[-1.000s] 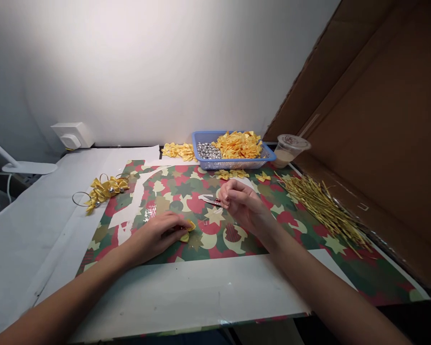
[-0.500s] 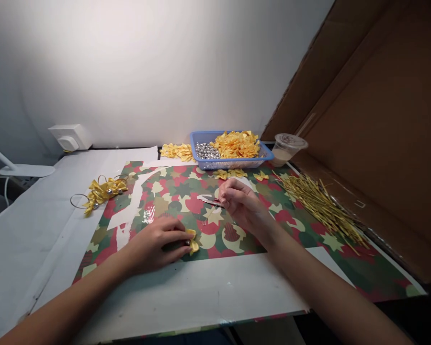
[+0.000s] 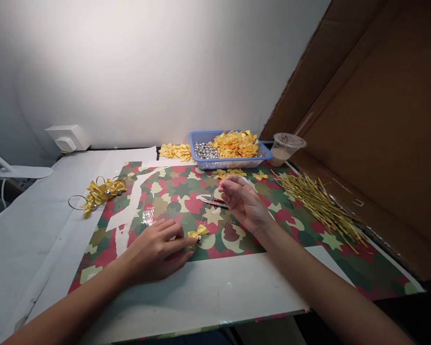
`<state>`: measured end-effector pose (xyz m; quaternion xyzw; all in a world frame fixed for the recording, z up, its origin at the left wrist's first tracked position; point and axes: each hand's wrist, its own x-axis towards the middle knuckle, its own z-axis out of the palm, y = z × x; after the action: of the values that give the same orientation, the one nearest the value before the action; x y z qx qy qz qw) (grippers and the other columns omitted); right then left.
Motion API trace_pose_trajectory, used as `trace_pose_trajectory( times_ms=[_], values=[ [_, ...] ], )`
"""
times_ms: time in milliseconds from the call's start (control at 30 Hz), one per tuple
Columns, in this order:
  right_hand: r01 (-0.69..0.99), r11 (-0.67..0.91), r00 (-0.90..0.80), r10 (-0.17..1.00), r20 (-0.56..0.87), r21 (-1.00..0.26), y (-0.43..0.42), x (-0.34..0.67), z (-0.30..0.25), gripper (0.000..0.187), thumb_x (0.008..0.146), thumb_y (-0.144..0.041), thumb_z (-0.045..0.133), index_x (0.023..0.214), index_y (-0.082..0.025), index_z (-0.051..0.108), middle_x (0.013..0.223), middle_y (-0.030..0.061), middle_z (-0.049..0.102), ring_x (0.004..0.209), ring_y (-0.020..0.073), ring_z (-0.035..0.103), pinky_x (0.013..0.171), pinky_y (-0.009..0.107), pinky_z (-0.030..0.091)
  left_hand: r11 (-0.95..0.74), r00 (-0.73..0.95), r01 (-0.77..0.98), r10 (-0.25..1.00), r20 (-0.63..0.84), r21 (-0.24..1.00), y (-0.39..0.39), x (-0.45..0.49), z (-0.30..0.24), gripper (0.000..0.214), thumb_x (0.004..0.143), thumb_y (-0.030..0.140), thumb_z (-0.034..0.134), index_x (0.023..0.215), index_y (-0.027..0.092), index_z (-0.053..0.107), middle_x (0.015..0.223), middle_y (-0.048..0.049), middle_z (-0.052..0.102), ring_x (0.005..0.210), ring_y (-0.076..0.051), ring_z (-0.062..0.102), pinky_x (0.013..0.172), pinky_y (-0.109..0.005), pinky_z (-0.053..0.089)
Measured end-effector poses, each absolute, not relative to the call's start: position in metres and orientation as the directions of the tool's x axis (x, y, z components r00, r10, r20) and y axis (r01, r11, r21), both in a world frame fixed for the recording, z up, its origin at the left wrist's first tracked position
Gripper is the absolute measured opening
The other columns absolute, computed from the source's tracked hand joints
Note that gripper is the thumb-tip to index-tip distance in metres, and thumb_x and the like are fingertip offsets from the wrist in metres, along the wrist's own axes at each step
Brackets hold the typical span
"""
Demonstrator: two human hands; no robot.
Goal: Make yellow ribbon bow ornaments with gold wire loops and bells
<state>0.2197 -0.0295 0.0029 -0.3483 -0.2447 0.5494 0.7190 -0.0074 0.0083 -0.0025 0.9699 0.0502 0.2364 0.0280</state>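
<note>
A small yellow ribbon bow (image 3: 202, 230) with a silver bell (image 3: 200, 238) at its middle lies on the patterned mat. My left hand (image 3: 161, 247) rests palm down beside it, the index fingertip against the bow and the thumb just below. My right hand (image 3: 244, 201) is raised over the mat, thumb and index finger pinched together. Whatever that pinch holds is too thin to make out. Under the right fingertips lies a pair of small metal snips (image 3: 211, 201), partly hidden by the hand.
A blue basket (image 3: 233, 164) of yellow bows and silver bells stands at the back, with loose bows (image 3: 175, 152) beside it. Gold stems (image 3: 319, 208) and a lidded cup (image 3: 285, 148) are at right. Wire rings with bows and bells (image 3: 102, 193) lie left.
The bow has shifted slightly right and up and turned, so its bell and both loops now show beyond my left fingertips. My right hand has moved slightly right, showing more of the snips.
</note>
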Motion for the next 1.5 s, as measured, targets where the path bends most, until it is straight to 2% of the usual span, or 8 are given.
trace_pose_trajectory(
  times_ms=[300,600,733,833,967,1100,1333,1500],
  values=[
    [-0.132,0.062,0.199,0.979,0.035,-0.989,-0.028,0.222,-0.005,0.024,0.066,-0.042,0.072,0.073,-0.021,0.061,0.068,-0.0048,0.061,0.063,0.0086,0.059,0.061,0.02,0.049,-0.978,0.898,0.182,0.209,0.387,0.106,0.013,-0.006,-0.008,0.024,0.09,0.019,0.05,0.11,0.021,0.063,0.08,-0.0036,0.056,0.07,-0.016,0.052,0.063,-0.03,0.045],
    [0.238,-0.035,0.103,0.995,-0.011,-0.971,-0.016,0.219,-0.022,0.014,0.062,-0.027,0.071,0.058,-0.017,0.062,0.047,-0.0041,0.054,0.039,0.0094,0.045,0.04,0.022,0.035,-0.987,0.887,0.15,0.16,0.433,0.057,0.017,-0.005,-0.002,0.025,0.091,0.015,0.045,0.106,0.021,0.064,0.077,-0.0039,0.057,0.066,-0.015,0.053,0.058,-0.028,0.047],
    [0.371,0.041,0.3,0.94,0.162,-0.928,-0.014,0.226,-0.015,0.016,0.064,-0.031,0.071,0.065,-0.019,0.06,0.054,-0.0035,0.057,0.05,0.0128,0.053,0.051,0.024,0.043,-0.988,0.855,0.148,0.152,0.495,0.049,0.019,-0.007,0.002,0.024,0.091,0.013,0.045,0.104,0.02,0.064,0.079,-0.0043,0.06,0.067,-0.015,0.056,0.058,-0.026,0.048],
    [0.451,0.04,0.602,0.724,0.337,-0.892,-0.008,0.261,0.0,0.028,0.075,-0.04,0.06,0.093,-0.019,0.055,0.089,0.0064,0.062,0.074,0.0194,0.059,0.069,0.033,0.049,-0.984,0.826,0.164,0.178,0.534,0.074,0.02,-0.012,0.001,0.022,0.092,0.016,0.045,0.102,0.021,0.064,0.082,-0.0045,0.062,0.07,-0.014,0.059,0.06,-0.024,0.05],
    [0.476,-0.053,0.836,0.336,0.433,-0.878,0.009,0.327,0.014,0.07,0.072,-0.032,0.061,0.129,-0.013,0.025,0.14,0.0229,0.031,0.13,0.0326,0.032,0.104,0.046,0.03,-0.973,0.775,0.192,0.231,0.589,0.129,0.024,-0.014,-0.003,0.023,0.092,0.019,0.044,0.1,0.023,0.065,0.084,-0.0042,0.063,0.072,-0.014,0.061,0.063,-0.023,0.052],
    [0.413,-0.14,0.896,0.238,0.374,-0.9,0.033,0.369,0.009,0.099,0.059,-0.031,0.076,0.137,-0.009,0.019,0.141,0.0282,0.029,0.133,0.0414,0.027,0.106,0.052,0.025,-0.974,0.748,0.184,0.228,0.623,0.136,0.027,-0.013,-0.003,0.022,0.09,0.016,0.046,0.096,0.023,0.066,0.081,-0.0035,0.064,0.068,-0.013,0.064,0.061,-0.021,0.053],
    [0.327,-0.168,0.93,0.233,0.285,-0.93,0.062,0.383,0.001,0.05,0.089,-0.037,0.058,0.133,-0.019,0.043,0.134,0.0115,0.048,0.116,0.0288,0.052,0.096,0.053,0.042,-0.973,0.734,0.202,0.225,0.641,0.11,0.03,-0.015,0.001,0.022,0.086,0.013,0.045,0.09,0.021,0.065,0.077,-0.0043,0.066,0.063,-0.013,0.066,0.056,-0.02,0.055],
    [0.319,-0.162,0.93,0.241,0.276,-0.934,0.052,0.383,0.011,0.05,0.087,-0.035,0.06,0.132,-0.018,0.043,0.13,0.0119,0.05,0.112,0.0281,0.054,0.093,0.051,0.044,-0.97,0.761,0.204,0.24,0.602,0.13,0.031,-0.017,0.0,0.024,0.086,0.013,0.042,0.089,0.02,0.065,0.078,-0.0047,0.066,0.063,-0.013,0.066,0.055,-0.019,0.054]
  ],
)
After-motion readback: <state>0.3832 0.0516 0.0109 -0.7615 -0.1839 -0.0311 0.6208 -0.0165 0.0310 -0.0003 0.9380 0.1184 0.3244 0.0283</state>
